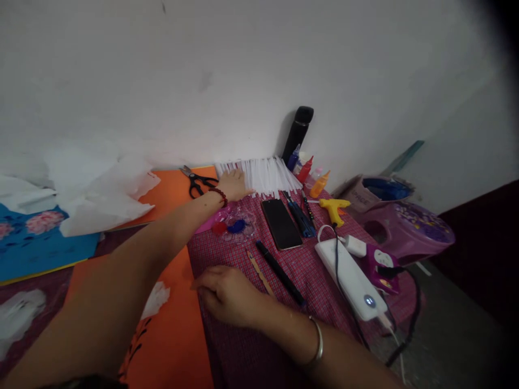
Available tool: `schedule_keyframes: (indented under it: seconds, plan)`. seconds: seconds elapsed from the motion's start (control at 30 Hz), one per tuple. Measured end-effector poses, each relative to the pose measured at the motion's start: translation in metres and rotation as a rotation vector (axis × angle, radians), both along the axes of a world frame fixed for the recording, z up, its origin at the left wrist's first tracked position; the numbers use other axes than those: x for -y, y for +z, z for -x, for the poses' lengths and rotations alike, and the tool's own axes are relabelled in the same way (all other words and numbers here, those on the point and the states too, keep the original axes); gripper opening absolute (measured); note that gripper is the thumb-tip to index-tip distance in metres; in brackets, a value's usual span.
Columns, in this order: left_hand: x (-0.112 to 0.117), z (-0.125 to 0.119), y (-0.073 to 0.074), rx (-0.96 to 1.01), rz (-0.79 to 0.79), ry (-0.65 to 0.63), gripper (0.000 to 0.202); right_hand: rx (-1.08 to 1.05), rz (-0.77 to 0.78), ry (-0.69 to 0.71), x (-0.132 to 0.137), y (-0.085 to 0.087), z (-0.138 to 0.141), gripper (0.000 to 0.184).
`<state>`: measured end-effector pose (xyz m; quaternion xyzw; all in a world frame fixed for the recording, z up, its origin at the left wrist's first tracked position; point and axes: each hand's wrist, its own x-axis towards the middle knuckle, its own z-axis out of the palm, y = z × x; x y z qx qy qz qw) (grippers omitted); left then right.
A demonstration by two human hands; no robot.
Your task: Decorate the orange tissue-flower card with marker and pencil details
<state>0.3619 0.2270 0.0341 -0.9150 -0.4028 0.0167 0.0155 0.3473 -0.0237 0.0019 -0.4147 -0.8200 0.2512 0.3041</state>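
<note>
My left hand [235,185] reaches far forward and lies flat, fingers out, on a row of white paper strips [265,174] lined up against the wall. It wears a red bead bracelet. My right hand [225,294] rests palm down on the red checked cloth [308,270], fingers curled loosely at the cloth's left edge, with a metal bangle on the wrist. I see nothing in it. A wooden stick [259,273] and a black pen [279,273] lie just beside the right hand.
Black scissors [197,182] lie on orange paper [174,335]. On the cloth are a phone [281,223], a clear paint palette [237,224], glue bottles [310,175], a yellow glue gun [334,208], a white power bank [351,278] with cables. White tissue [105,197] lies left; purple stool [405,227] stands right.
</note>
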Motion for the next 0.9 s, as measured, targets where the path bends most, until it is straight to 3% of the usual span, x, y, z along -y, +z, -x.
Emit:
schedule_keyframes:
  seconds: [0.17,0.27,0.5,0.67,0.8,0.9]
  plan:
    - [0.001,-0.050,-0.005,0.069,0.058,-0.116,0.079,-0.006,0.019,-0.003,0.001,-0.001,0.000,0.029]
    - [-0.002,-0.065,-0.009,0.074,0.101,-0.119,0.078,0.018,0.036,-0.009,0.000,0.001,-0.002,0.024]
    - [-0.017,-0.034,-0.011,-0.006,0.131,0.033,0.088,0.036,0.043,0.028,0.001,0.000,-0.001,0.029]
    - [-0.007,-0.017,-0.010,-0.059,0.111,0.105,0.093,0.027,0.039,0.039,0.003,-0.004,0.002,0.030]
    - [0.004,-0.024,-0.008,-0.026,0.069,0.125,0.097,0.034,0.051,0.056,0.004,-0.003,0.003,0.031]
    - [0.009,-0.046,-0.002,0.034,0.029,0.065,0.094,0.027,0.048,0.063,0.004,-0.003,0.003,0.031]
